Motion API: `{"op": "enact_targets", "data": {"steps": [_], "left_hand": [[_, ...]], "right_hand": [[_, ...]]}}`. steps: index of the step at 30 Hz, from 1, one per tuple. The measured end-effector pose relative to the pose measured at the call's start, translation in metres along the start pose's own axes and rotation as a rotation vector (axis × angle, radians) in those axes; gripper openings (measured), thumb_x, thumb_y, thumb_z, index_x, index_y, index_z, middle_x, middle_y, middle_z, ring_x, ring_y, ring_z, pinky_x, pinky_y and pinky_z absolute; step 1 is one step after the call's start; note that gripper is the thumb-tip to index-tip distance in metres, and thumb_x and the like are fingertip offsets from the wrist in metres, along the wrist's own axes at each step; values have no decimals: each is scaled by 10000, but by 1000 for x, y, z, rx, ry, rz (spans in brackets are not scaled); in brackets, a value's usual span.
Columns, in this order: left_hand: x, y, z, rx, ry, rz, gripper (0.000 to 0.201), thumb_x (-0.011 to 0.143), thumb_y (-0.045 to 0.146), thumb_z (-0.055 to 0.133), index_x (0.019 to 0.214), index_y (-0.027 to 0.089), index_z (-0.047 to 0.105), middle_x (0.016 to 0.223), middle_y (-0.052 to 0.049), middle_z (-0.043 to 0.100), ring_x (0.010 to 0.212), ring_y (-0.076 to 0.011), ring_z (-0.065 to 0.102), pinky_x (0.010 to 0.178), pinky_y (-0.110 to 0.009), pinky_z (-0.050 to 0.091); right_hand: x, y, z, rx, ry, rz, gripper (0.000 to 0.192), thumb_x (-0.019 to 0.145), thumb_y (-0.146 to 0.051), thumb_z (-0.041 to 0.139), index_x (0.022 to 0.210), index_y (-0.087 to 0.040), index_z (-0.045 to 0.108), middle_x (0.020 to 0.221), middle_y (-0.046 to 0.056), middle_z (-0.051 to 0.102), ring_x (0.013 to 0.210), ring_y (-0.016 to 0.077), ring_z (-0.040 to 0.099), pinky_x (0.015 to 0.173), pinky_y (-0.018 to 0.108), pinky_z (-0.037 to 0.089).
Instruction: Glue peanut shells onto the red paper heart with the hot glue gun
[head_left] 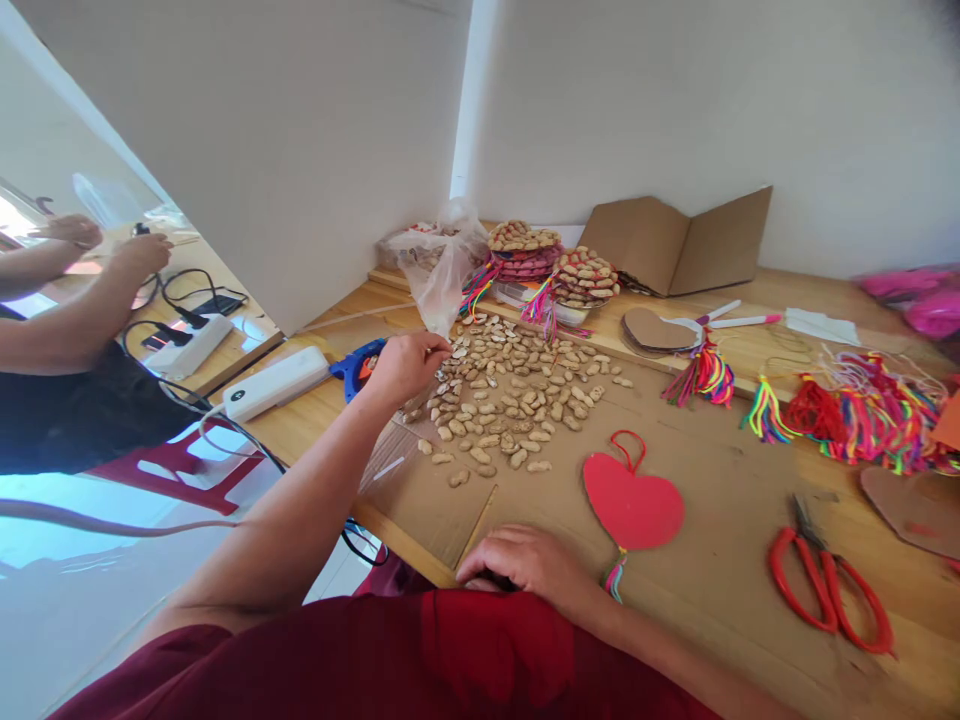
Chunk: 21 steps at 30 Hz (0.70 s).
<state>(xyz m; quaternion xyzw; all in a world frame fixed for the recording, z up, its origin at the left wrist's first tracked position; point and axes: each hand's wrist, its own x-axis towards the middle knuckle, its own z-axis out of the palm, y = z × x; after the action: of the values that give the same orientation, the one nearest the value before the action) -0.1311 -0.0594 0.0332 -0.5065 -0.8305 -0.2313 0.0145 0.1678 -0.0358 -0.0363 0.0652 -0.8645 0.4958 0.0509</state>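
Observation:
My left hand [409,368] reaches to the far left side of a pile of peanuts [517,400], its fingers pinched together above some peanut shells [455,372]. Whatever may be between its fingertips is too small to make out. Just left of this hand lies a blue tool [358,370], partly covered by it, perhaps a glue gun. Near the front edge of the cardboard sheet [555,505], my right hand [525,560] rests with its fingers curled in and nothing visible in them. Beyond it lies a red paper heart [634,500] with a red loop and a colourful tassel.
Red-handled scissors [829,580] lie on the right, below several bright tassels [862,410]. Peanut-covered pieces [585,277] and a plastic bag [439,265] stand at the back. A white power strip [277,383] is on the left. Across the divider, another person's hands [142,255] show.

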Motion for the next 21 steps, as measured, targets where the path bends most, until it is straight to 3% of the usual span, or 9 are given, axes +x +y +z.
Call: {"op": "enact_targets", "data": {"steps": [5, 9, 16, 21], "left_hand": [[-1, 34, 12, -16, -156, 383, 247, 905, 168, 557, 1020, 196, 774, 975, -51, 760, 963, -206, 673, 954, -325, 495], [4, 51, 20, 111, -232, 487, 223, 906, 146, 574, 1018, 173, 766, 978, -71, 741, 981, -227, 654, 972, -357, 483], [10, 59, 27, 189, -269, 476, 227, 900, 131, 554, 959, 168, 770, 943, -77, 743, 969, -232, 651, 953, -351, 486], [7, 62, 30, -56, -162, 232, 243, 863, 146, 550, 958, 183, 771, 902, -32, 767, 846, -185, 684, 843, -277, 522]], "right_hand": [[-1, 4, 2, -7, 22, -44, 100, 893, -217, 694, 978, -185, 734, 858, 9, 719, 806, 131, 637, 790, 201, 443], [-1, 9, 5, -32, -3, -46, 103, 926, -228, 658, 993, -193, 729, 878, 10, 721, 832, 133, 648, 805, 207, 451], [0, 9, 5, -37, -15, -58, 114, 930, -244, 655, 1006, -193, 723, 905, 16, 727, 853, 138, 653, 818, 216, 454], [0, 5, 2, -22, -22, -32, 114, 896, -220, 692, 1002, -193, 726, 891, 12, 725, 843, 139, 649, 814, 213, 449]]}}
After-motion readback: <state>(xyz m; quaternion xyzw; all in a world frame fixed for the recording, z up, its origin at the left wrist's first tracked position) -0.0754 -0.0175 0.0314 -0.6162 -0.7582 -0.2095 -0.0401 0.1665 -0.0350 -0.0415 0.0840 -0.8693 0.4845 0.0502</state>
